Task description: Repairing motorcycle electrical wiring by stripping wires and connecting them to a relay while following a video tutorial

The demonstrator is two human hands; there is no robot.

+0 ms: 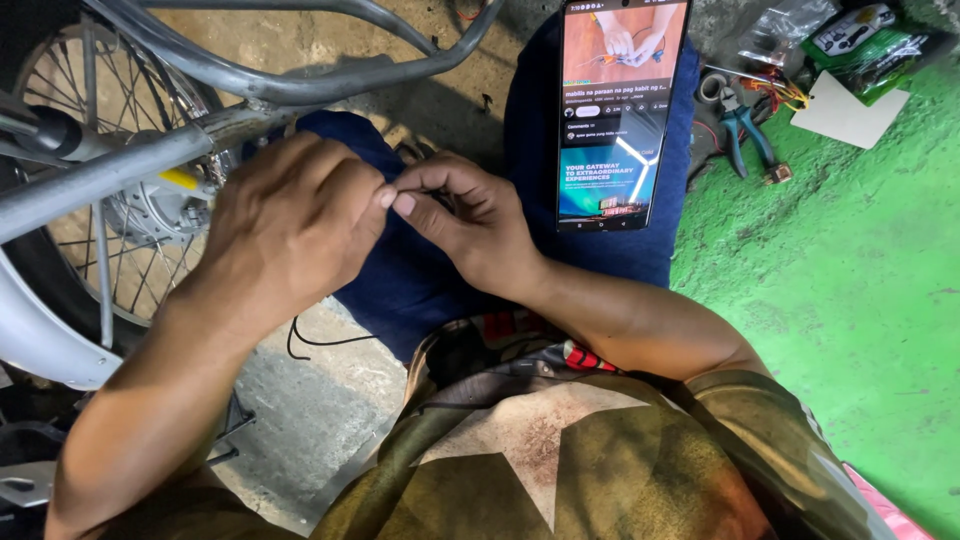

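Hands together, left hand point(290, 225) curled, right hand point(470, 225) fingertips pinched

floor point(850, 300): green paint right, bare concrete left | on it: pliers point(745, 128), white card point(850, 112), plastic packets point(868, 45)

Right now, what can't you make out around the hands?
Head view:
- What the left hand and right hand pinch: too small, covered by fingertips.
- Black wire: upper end hidden under the left hand.
- Wheel: cut off by the left edge.
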